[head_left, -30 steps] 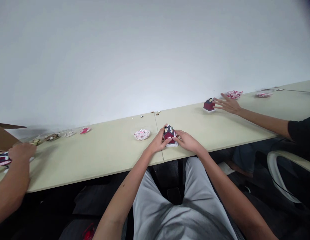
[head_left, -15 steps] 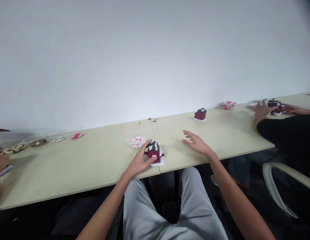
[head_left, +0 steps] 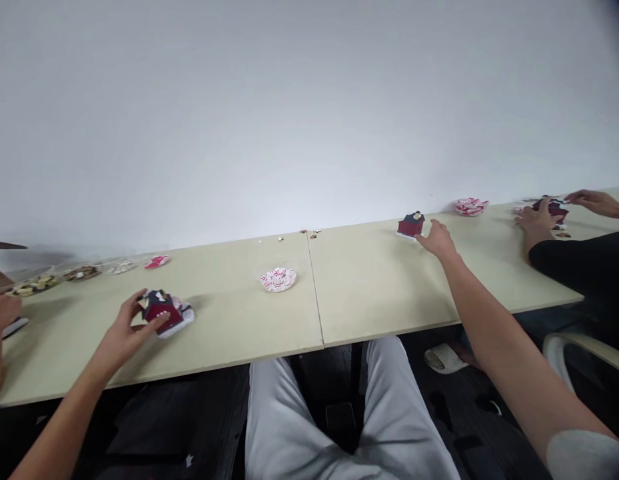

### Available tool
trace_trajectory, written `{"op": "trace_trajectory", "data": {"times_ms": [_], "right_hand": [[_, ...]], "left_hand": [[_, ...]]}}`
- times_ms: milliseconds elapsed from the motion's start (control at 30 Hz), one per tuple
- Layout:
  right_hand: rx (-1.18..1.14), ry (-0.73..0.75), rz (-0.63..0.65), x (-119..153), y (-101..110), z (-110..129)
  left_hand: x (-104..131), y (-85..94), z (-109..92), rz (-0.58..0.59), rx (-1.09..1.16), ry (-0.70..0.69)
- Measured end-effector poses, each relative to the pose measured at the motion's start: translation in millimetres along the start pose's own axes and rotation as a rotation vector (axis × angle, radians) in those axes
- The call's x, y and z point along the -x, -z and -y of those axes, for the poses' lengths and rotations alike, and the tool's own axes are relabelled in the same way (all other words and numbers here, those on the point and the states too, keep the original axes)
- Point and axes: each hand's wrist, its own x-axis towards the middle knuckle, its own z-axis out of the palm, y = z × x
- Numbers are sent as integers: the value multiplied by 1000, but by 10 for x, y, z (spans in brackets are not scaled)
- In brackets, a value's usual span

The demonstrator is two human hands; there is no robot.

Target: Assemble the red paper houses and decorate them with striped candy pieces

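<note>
My left hand (head_left: 132, 327) grips a small toy house (head_left: 162, 313) with dark red walls, a dark blue roof and a white base, low over the table's left part. Its thumb presses the front wall, and pale pieces decorate the roof. My right hand (head_left: 439, 240) is stretched out to a second red house (head_left: 411, 225) standing near the wall. Thumb and forefinger are apart at that house's right side; whether they touch it is hard to see. Between my hands sits a clear bowl of red-and-white striped pieces (head_left: 278, 279).
Containers of yellowish (head_left: 34, 287), brown (head_left: 82, 273), white (head_left: 120, 267) and pink pieces (head_left: 156, 262) line the left back. Small bits (head_left: 314, 237) lie by the table seam. Another striped bowl (head_left: 472, 207) stands right. Co-workers' hands (head_left: 536, 220) are at both ends, one pair with a house.
My left hand has carried its house leftward from the seam, past the striped bowl. My right hand has moved right and forward to the second house, which stays in place.
</note>
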Motion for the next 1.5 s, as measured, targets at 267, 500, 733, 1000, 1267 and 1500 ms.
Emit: {"op": "trace_trajectory", "data": {"times_ms": [267, 500, 733, 1000, 1267, 1500], "right_hand": [[3, -108, -5, -261, -339, -260], [-71, -72, -42, -665, -643, -163], [-152, -56, -108, -809, -880, 52], [-18, -3, -108, -416, -722, 375], [-200, 127, 6, 351, -469, 813], [-361, 206, 198, 1366, -202, 1288]], "left_hand": [[-530, 173, 128, -455, -167, 31], [-709, -609, -996, -150, 78, -190], [-865, -1283, -2014, 701, -67, -477], [-1089, -1804, -2207, 799, -467, -383], [-962, -1710, -2301, 764, -524, -339], [-702, -1436, -2526, 620, -358, -403]]}}
